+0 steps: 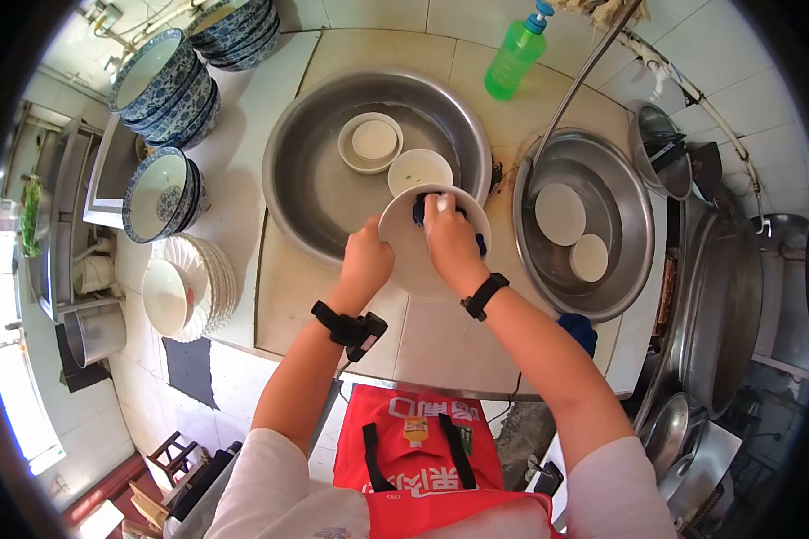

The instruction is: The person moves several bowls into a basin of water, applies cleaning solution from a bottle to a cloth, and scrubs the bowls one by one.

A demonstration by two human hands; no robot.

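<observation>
A large white bowl (412,256) is tilted over the near rim of a wide metal basin (307,171). My left hand (368,256) is closed on the bowl's left edge, its thumb side against the rim. Inside the bowl, my right hand (451,238) presses a dark blue cloth (419,211) to the surface, with part of the cloth hidden under the fingers. Just beyond the bowl, a smaller white bowl (420,171) sits in the basin. Two nested white bowls (373,141) lie farther back in the same basin, which holds shallow water.
A second metal basin (634,260) on the right holds two white dishes (561,215), with a hose (571,94) over its rim. Blue-patterned bowls (166,85) and scalloped plates (214,278) are stacked at left. A green pump bottle (515,58) stands behind. Dark cloth (578,332) lies near the right edge.
</observation>
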